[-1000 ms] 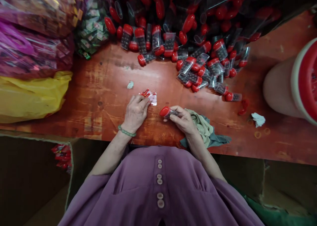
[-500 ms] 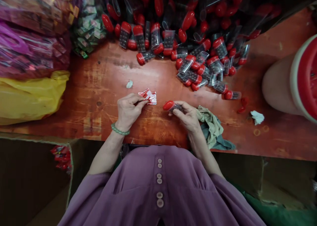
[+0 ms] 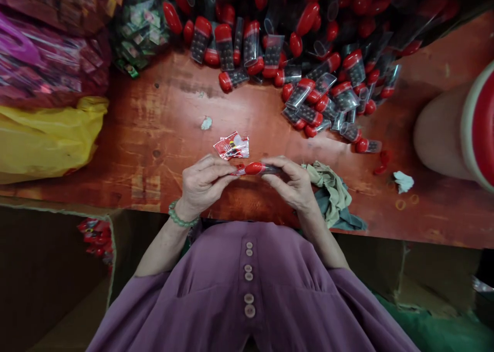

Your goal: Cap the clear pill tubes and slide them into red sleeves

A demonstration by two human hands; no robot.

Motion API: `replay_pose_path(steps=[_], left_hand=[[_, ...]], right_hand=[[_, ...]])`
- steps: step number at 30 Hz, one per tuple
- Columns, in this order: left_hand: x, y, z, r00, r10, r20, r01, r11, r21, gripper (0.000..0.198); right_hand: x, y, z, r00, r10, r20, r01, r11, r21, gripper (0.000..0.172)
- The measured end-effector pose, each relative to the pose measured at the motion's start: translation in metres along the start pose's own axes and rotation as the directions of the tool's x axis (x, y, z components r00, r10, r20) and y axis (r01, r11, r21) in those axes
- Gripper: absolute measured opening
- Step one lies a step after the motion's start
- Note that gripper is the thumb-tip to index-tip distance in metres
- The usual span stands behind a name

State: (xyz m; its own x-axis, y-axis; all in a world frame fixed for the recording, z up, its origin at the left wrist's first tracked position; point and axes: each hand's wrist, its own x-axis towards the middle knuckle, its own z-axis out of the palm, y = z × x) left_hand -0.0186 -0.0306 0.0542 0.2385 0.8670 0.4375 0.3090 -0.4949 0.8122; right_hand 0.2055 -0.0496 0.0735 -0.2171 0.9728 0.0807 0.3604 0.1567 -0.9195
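Left hand: thumb and fingertips pinched together on the edge of a small red packet; bead bracelet on wrist.
Right hand: thumb and fingers closed around the clear body of a red-capped tube.
Tube: lying roughly level between the hands, cap toward left hand; packet right at the cap, can't tell if touching.
Loose packets: overlapping on the table, just beyond left fingertips.
Cloth: crumpled green, beside right wrist.
Tube pile: red caps, clear bodies, many with dark round bits, across far side.
Right side: rubber bands, white scrap, pale tub with red top.
Left side: yellow bag, purple bag above it.
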Motion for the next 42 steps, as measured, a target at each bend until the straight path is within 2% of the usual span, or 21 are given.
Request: replay_pose_path(steps=[4, 9, 17, 21, 27, 30, 35, 37, 40, 42], left_hand=[[-0.006, -0.005, -0.001, 0.999, 0.022, 0.044, -0.021, 0.999, -0.032, 0.004], [-0.014, -0.009, -0.001, 0.997, 0.019, 0.077, -0.015, 0.998, -0.058, 0.005], [-0.02, -0.013, -0.003, 0.965, -0.016, 0.262, 0.033, 0.998, -0.06, 0.01], [-0.019, -0.011, -0.006, 0.941, -0.089, 0.328, 0.137, 0.982, -0.128, 0.01], [-0.02, -0.006, -0.005, 0.858, -0.252, 0.447, 0.361, 0.916, -0.176, 0.017], [-0.018, -0.003, -0.003, 0.827, -0.27, 0.493, 0.405, 0.895, -0.187, 0.018], [-0.007, 0.0, -0.003, 0.787, -0.284, 0.549, 0.43, 0.889, -0.156, 0.02], [-0.003, 0.001, -0.003, 0.757, -0.292, 0.585, 0.462, 0.872, -0.163, 0.023], [-0.002, -0.001, -0.006, 0.714, -0.364, 0.598, 0.559, 0.811, -0.173, 0.022], [-0.005, -0.002, -0.009, 0.713, -0.47, 0.521, 0.649, 0.723, -0.235, 0.031]], right_hand=[[-0.004, 0.002, -0.007, 0.991, -0.014, 0.131, 0.028, 0.994, -0.109, 0.02], [-0.005, -0.005, -0.015, 0.958, -0.009, 0.286, 0.074, 0.974, -0.215, 0.02], [0.008, -0.028, -0.016, 0.86, 0.046, 0.509, 0.166, 0.917, -0.363, 0.021], [0.011, -0.027, -0.012, 0.858, 0.011, 0.513, 0.173, 0.935, -0.31, 0.021], [0.008, -0.022, -0.003, 0.885, 0.014, 0.465, 0.089, 0.976, -0.199, 0.021], [0.005, -0.02, 0.001, 0.891, 0.027, 0.453, 0.038, 0.991, -0.132, 0.02], [0.0, -0.015, 0.005, 0.895, -0.064, 0.442, 0.127, 0.985, -0.115, 0.033], [-0.001, -0.014, 0.005, 0.893, -0.075, 0.444, 0.123, 0.989, -0.081, 0.034], [-0.003, -0.01, 0.005, 0.902, -0.026, 0.431, 0.039, 0.999, -0.023, 0.032], [-0.006, -0.005, 0.008, 0.924, 0.055, 0.378, -0.075, 0.996, 0.04, 0.032]])
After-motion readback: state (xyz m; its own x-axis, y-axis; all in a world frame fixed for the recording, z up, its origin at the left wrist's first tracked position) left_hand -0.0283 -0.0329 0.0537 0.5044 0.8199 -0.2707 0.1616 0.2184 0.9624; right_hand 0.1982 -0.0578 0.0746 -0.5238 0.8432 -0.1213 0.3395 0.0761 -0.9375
